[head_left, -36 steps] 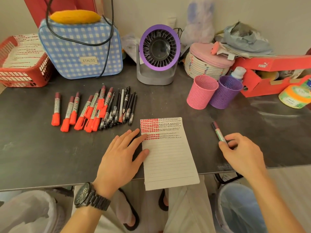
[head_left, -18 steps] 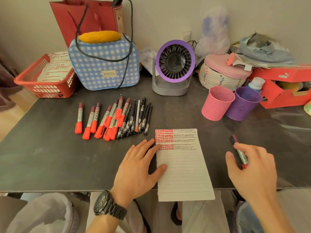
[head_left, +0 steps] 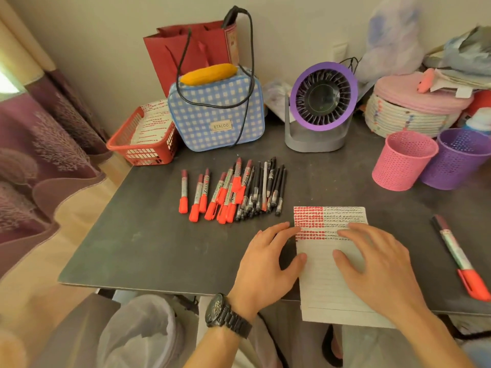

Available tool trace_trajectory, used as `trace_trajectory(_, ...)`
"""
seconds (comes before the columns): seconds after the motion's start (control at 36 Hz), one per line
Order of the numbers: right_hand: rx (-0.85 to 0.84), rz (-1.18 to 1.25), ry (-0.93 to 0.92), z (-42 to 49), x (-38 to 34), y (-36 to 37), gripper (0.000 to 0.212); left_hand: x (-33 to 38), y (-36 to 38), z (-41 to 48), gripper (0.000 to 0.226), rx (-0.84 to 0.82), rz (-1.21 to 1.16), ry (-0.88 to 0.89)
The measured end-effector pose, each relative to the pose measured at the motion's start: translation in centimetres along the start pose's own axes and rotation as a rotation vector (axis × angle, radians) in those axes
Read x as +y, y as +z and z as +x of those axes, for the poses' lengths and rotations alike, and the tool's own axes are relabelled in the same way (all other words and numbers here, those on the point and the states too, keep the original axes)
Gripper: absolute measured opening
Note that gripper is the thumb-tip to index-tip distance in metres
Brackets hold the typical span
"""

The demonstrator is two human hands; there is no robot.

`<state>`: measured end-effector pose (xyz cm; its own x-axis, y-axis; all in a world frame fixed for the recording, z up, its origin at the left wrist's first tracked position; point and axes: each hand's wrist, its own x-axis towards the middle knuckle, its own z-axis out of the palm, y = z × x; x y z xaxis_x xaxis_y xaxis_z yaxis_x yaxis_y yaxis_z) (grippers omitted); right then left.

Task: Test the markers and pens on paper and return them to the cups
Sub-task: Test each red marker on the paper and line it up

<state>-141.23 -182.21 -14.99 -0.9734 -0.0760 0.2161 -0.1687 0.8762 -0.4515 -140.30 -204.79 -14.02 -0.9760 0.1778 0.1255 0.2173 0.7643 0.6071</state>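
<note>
The lined paper (head_left: 329, 264), at six o'clock on the dark table (head_left: 148, 251), carries red blocks and black scribbles across its top rows. Both hands lie flat, fingers spread, holding nothing: left hand (head_left: 268, 264) on its left edge, right hand (head_left: 377, 264) upon it. A red-capped marker (head_left: 458, 254) lies at four o'clock.
</note>
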Motion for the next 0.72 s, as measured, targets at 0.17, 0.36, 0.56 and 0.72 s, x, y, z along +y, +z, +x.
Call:
trace_trajectory(0.17, 0.004, -0.005, 0.017, 0.0, 0.3, 0.1, 0.032, -2.2, -5.6, 1.5, 0.015, 0.549, -0.066, -0.088)
trace_trajectory(0.36, 0.035, 0.005, 0.002, 0.0, 0.4, 0.3, 0.032, -10.0, -12.9, 4.8, 0.031, 0.521, 0.140, -0.579)
trace_trajectory(0.56, -0.004, 0.014, 0.028, 0.0, 0.4, 0.1, 0.037, -12.5, -13.1, 5.9, 0.046, 0.291, 0.157, -0.778)
trace_trajectory(0.72, 0.015, 0.042, 0.017, 0.1, 0.7, 0.2, 0.036, -13.0, -13.3, 6.3, 0.034, 0.325, 0.111, -0.829)
